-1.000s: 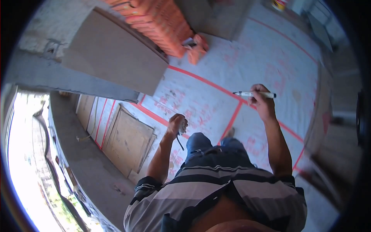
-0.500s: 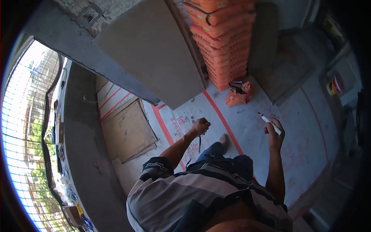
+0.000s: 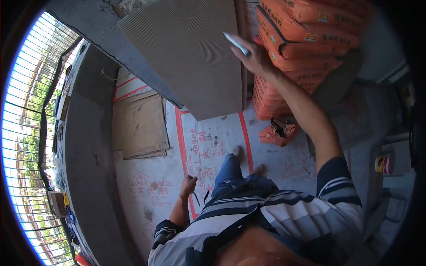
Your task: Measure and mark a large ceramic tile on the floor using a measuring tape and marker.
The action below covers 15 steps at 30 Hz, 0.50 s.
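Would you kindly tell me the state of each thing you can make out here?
Marker, held in the right hand; capped or not, unclear.
Left hand, grip closed, contents mostly hidden.
Dark strap, dangling from the left hand.
Orange bags, stacked.
Loose orange bag, crumpled.
Brown sheets, lying flat.
Large panel, ridged face showing.
Bucket, lid state unclear.

**Print in view: floor sheet, bags, tub**

Floor sheet (image 3: 230, 128): red Chinese characters in several blocks, large and small, some running sideways. Left block has large characters under a red house-shaped outline (image 3: 140, 178). Orange bags (image 3: 301, 53): rows of dark Chinese characters on the sides, clearest up top, plus small pale label patches (image 3: 310, 37), too small to read. Tub (image 3: 383, 163) at right: red, white and yellow, lettering illegible.
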Each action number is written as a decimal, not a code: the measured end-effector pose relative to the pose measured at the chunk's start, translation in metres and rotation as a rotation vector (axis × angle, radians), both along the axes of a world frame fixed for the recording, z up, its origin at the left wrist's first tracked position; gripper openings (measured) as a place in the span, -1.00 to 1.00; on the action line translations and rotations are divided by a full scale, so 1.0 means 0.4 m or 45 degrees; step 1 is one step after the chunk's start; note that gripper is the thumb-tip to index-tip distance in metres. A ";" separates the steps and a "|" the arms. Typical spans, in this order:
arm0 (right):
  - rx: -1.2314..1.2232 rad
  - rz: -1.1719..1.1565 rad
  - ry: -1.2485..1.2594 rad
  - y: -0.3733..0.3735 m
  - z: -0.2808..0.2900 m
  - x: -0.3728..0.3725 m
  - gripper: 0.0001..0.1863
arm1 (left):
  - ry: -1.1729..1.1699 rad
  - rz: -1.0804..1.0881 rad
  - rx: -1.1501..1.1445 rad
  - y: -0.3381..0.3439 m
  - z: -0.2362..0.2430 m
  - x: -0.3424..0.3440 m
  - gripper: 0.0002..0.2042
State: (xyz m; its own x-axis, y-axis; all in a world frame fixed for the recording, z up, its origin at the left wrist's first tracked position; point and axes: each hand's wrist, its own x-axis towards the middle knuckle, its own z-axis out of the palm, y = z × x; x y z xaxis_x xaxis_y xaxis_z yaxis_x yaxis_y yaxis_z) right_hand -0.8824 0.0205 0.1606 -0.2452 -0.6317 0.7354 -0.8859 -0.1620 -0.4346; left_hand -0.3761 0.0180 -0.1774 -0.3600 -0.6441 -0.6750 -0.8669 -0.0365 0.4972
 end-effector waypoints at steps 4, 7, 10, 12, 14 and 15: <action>0.105 -0.076 0.104 -0.251 0.020 -0.102 -0.62 | 0.024 -0.099 0.130 0.139 -0.100 0.182 -0.69; 0.093 -0.265 0.238 -0.319 -0.020 -0.188 -0.64 | -0.213 0.128 0.495 0.140 0.034 0.069 -0.70; -0.012 -0.292 0.330 -0.354 -0.045 -0.221 -0.67 | -0.168 0.202 0.420 0.107 0.015 0.050 -0.71; 0.012 -0.311 0.321 -0.370 -0.063 -0.222 -0.67 | 0.046 -0.195 0.357 0.050 -0.063 0.079 -0.72; 0.041 -0.343 0.315 -0.364 -0.081 -0.220 -0.68 | 0.044 -0.042 0.351 -0.006 -0.088 0.065 -0.73; 0.063 -0.338 0.307 -0.357 -0.085 -0.220 -0.68 | 0.032 0.218 0.430 -0.041 -0.074 0.030 -0.73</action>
